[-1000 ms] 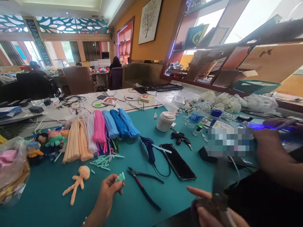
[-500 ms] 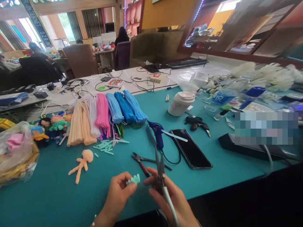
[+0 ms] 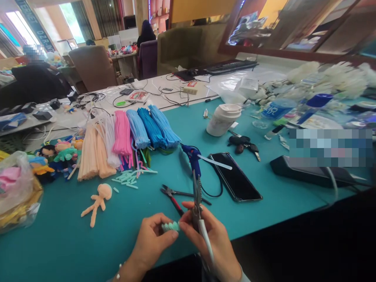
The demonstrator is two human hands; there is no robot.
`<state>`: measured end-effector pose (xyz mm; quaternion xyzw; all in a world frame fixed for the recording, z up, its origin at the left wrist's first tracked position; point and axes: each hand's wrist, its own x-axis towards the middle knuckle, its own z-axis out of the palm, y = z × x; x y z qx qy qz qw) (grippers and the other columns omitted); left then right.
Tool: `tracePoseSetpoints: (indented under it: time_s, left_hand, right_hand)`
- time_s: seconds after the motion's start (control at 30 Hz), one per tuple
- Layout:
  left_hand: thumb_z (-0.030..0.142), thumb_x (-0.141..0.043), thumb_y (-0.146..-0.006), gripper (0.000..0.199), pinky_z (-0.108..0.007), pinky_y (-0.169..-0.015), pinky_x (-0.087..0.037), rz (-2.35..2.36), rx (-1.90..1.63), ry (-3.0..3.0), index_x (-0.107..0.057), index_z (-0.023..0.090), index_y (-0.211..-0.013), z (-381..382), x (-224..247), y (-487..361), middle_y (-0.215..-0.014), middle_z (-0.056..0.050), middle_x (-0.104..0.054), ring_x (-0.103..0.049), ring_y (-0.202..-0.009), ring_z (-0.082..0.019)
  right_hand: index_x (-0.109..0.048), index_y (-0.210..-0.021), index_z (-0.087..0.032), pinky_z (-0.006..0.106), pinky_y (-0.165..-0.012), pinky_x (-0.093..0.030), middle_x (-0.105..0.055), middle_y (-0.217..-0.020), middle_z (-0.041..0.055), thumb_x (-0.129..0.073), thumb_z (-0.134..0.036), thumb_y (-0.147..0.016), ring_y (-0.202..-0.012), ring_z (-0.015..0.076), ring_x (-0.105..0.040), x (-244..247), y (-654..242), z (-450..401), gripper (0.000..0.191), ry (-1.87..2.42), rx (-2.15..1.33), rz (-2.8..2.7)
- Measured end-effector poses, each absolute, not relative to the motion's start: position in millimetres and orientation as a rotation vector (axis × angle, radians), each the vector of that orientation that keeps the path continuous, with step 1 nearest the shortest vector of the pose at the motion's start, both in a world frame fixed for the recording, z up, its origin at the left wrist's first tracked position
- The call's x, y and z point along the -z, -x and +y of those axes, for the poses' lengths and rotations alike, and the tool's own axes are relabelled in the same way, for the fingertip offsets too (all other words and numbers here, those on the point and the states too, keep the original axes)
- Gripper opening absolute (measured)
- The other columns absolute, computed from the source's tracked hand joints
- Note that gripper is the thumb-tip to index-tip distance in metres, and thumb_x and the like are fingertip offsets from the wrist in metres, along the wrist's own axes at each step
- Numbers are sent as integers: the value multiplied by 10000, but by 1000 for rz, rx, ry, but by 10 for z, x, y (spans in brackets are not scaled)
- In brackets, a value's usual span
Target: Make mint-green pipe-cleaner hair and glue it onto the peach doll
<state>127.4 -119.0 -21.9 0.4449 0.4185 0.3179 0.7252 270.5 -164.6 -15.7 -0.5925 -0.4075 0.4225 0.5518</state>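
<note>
My left hand [image 3: 152, 241] is closed in a pinch on a small mint-green twisted piece of pipe cleaner [image 3: 170, 226]. In my right hand [image 3: 217, 239] is a pair of scissors [image 3: 206, 239] with pale handles, its blades pointing away from me. My right fingertips are at the right end of the mint piece; whether they touch it I cannot tell. A peach pipe-cleaner figure [image 3: 99, 200] lies to the left, with a mint patch on its head. Cut mint pieces [image 3: 127, 178] are scattered behind it. Red-handled cutting pliers [image 3: 176, 203] lie just beyond my hands.
Bundles of pipe cleaners [image 3: 122, 133] and small dolls [image 3: 63, 150] stand at the back left, beside a plastic bag [image 3: 17, 192]. A blue glue gun [image 3: 194, 162], a phone [image 3: 239, 180], keys [image 3: 243, 145] and a white tub [image 3: 223, 119] occupy the right. People sit farther off.
My right hand, with the scissors, has come closer to my left, its fingertips now at the mint piece. The mint piece has turned more level. The view has shifted slightly.
</note>
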Motion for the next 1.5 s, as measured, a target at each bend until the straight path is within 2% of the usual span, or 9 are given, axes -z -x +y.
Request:
tracePoseSetpoints:
  time_s: [0.2,0.37,0.53,0.7,0.83,1.03,1.5]
  left_hand:
    - [351,-758,-623,281,-230,-498,-327,988,-766,-1070,-584,151,-528,-1221,213,-1330,-521,43,-482,-381,-491,-85]
    - [312,-738,-642,228,-223,-483,-317,980,-773,-1075,-600,153,-554,-1236,211,-1338,-541,36,-521,-397,-489,-87]
    - [257,-749,-620,186,-211,-468,-321,960,-687,-1060,-623,143,-545,-1214,240,-1369,-495,34,-524,-407,-471,-82]
    - [320,-777,-573,252,-205,-429,-332,943,-691,-773,-599,147,-529,-1252,172,-1507,-411,45,-507,-406,-372,-66]
    - [337,-832,-494,324,-191,-413,-334,942,-712,-622,-566,152,-496,-1307,70,-1619,-380,53,-489,-409,-355,-57]
    - [363,-863,-474,361,-182,-415,-348,893,-698,-530,-580,149,-540,-1393,65,-1689,-401,57,-510,-423,-364,-51]
    - [388,-886,-498,406,-183,-408,-341,770,-636,-489,-561,147,-531,-1572,142,-1725,-359,61,-480,-405,-348,-52]
  right_hand:
    - [-588,-1020,-203,249,-492,-474,-607,-650,-6,-718,-423,-722,-568,159,-589,227,-2670,-1640,393,1367,-986,-932]
    - [-581,-1026,-205,237,-494,-464,-602,-654,-13,-706,-389,-744,-565,146,-580,207,-2664,-1665,359,1352,-982,-942]
    - [-588,-1030,-207,250,-528,-481,-604,-669,-10,-661,-425,-778,-583,151,-582,195,-2750,-1761,342,1407,-955,-958]
    - [-576,-1130,-200,261,-546,-489,-558,-653,-24,-565,-451,-856,-548,142,-546,50,-2967,-2008,372,1605,-901,-1066]
    - [-598,-1139,-202,298,-633,-525,-641,-830,47,-567,-525,-839,-660,186,-613,-8,-3032,-2323,442,1742,-738,-1281]
    - [-591,-1164,-255,262,-501,-507,-613,-743,8,-517,-607,-840,-540,162,-598,196,-2991,-2649,483,1892,-523,-1430]
    - [-619,-1096,-258,237,-469,-525,-628,-756,24,-452,-628,-873,-527,149,-626,273,-2933,-2734,463,1912,-218,-1510]
